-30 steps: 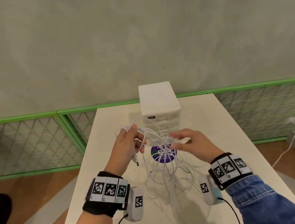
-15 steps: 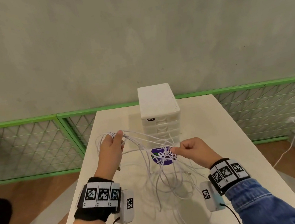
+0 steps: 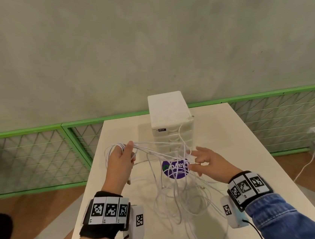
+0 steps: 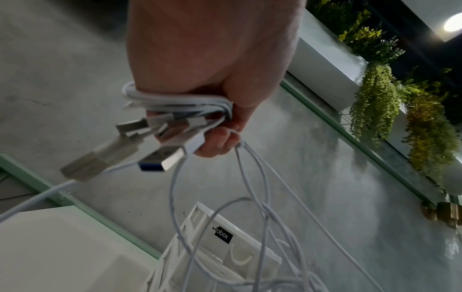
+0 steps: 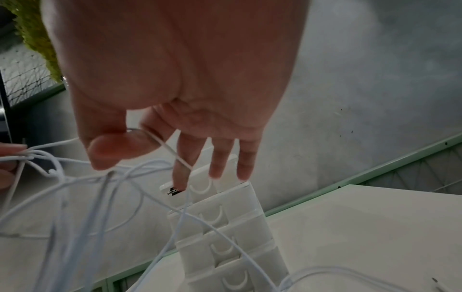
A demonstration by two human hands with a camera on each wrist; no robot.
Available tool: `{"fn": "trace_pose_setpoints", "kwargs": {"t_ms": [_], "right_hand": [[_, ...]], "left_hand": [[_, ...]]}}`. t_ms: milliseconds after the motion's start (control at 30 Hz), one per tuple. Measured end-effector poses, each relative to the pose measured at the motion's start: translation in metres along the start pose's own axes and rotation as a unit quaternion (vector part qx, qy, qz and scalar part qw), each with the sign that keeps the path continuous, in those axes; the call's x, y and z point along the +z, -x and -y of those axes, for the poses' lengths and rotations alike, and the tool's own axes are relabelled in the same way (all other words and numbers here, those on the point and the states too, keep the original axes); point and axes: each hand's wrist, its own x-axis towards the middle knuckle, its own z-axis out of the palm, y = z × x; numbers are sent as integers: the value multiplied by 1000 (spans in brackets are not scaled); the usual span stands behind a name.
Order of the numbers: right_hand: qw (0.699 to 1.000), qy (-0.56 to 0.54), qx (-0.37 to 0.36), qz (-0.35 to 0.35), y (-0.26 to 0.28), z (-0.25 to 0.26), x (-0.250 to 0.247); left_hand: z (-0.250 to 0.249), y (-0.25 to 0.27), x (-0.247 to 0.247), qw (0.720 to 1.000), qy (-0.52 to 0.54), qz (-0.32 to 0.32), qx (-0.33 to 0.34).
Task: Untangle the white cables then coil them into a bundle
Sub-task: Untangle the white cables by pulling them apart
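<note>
**White cables gripped in the left hand, one strand caught at the right thumb**

The left hand (image 3: 121,161) is raised above the table (image 3: 234,149), at about 10 o'clock from the purple sticker (image 3: 175,169). Its fingers are curled tight around a bunch of the white cables (image 3: 173,200); the left wrist view shows several loops lying across the palm and a cluster of plugs (image 4: 160,150) sticking out below the fist.

From that fist the strands run toward 3 o'clock, cross in front of the white drawer box (image 3: 168,114) and hang in a loose tangle down to the table between the two wrists.

The right hand (image 3: 206,162) is at about 3 o'clock from the sticker, with three fingers (image 5: 220,158) stretched out straight and spread. The right wrist view shows a single strand passing between the thumb (image 5: 117,148) and the forefinger; whether it is truly pinched or only resting there cannot be told.

The box stands at 12 o'clock on the table, its drawers shut.
</note>
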Motion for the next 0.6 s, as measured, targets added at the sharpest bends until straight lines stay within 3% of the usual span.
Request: {"fn": "trace_pose_setpoints", "kwargs": {"t_ms": [100, 167, 300, 433, 533, 600], "right_hand": [[999, 51, 4, -9, -3, -5, 0], [993, 103, 46, -40, -3, -7, -4], [947, 295, 100, -81, -3, -10, -6], [927, 364, 9, -93, -2, -12, -1], [933, 315, -123, -122, 0, -8, -5], [948, 263, -158, -82, 0, -7, -7]], "left_hand": [[1, 4, -1, 999, -29, 16, -14], [2, 7, -2, 999, -29, 21, -25], [5, 11, 3, 997, -45, 37, -42], [7, 11, 9, 994, -49, 74, -60], [9, 9, 8, 992, -32, 81, -91], [11, 9, 7, 991, -27, 78, -105]]}}
